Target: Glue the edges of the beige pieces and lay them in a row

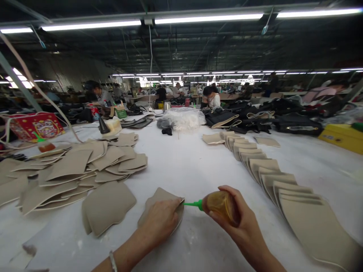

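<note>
My right hand is wrapped round a glue bottle of amber liquid, tipped on its side with its green nozzle pointing left. The nozzle's tip reaches the right edge of a grey-beige padded piece lying on the white table. On top of that piece rests my left hand, its fingers bent together near the edge by the nozzle. Whether the fingers pinch the edge or only press on it is hard to see. Two overlapping pieces lie just left of it.
A loose heap of similar pieces covers the left side. An overlapping row of pieces runs along the right. Farther back are a plastic bag, black bags, a yellow box and a second glue bottle. Several people work beyond.
</note>
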A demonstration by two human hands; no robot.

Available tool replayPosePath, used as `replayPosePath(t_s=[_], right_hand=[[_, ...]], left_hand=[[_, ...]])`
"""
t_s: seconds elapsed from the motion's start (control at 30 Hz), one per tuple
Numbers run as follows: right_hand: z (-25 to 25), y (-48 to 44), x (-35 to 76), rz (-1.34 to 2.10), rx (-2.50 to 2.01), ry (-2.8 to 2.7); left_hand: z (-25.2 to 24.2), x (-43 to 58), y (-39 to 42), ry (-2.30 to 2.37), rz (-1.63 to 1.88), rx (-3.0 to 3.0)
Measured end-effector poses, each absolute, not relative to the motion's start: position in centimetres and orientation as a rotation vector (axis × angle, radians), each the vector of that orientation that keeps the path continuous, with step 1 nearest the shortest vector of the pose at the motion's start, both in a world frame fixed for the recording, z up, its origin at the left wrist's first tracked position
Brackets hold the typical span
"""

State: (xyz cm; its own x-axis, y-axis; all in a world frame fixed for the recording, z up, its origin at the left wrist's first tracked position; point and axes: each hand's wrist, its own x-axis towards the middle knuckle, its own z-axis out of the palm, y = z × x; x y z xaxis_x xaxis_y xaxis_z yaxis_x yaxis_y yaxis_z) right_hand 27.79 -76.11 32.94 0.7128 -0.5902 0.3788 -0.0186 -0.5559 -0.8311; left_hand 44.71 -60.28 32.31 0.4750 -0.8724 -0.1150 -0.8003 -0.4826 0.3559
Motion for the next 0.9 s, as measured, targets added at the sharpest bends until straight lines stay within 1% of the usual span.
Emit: replayPosePath(t_s=[0.33,0.57,0.67,0.8,0.9], right_hand=[[32.9,-75.3,29.4,-0.817,-2.295,0.334],[32.9,-75.9,29.7,-0.77,-2.143,0.504],[32.8,-76.0,29.7,-0.784,-2.148,0.522],[32.9,-76.0,29.4,-0.707,-2.113,0.554],[32.8,-76.2,29.4,-0.746,-2.074,0.563]], left_hand=[[32.3,44.2,-60.3,-1.451,-0.35,2.534],[31.8,43.8,-59.8,-1.437,-0.384,2.515],[31.9,43.8,-59.7,-1.429,-0.406,2.531],[31.8,43.7,-59.8,-1.438,-0.413,2.549],[31.7,43.6,-59.9,-1.435,-0.417,2.57]])
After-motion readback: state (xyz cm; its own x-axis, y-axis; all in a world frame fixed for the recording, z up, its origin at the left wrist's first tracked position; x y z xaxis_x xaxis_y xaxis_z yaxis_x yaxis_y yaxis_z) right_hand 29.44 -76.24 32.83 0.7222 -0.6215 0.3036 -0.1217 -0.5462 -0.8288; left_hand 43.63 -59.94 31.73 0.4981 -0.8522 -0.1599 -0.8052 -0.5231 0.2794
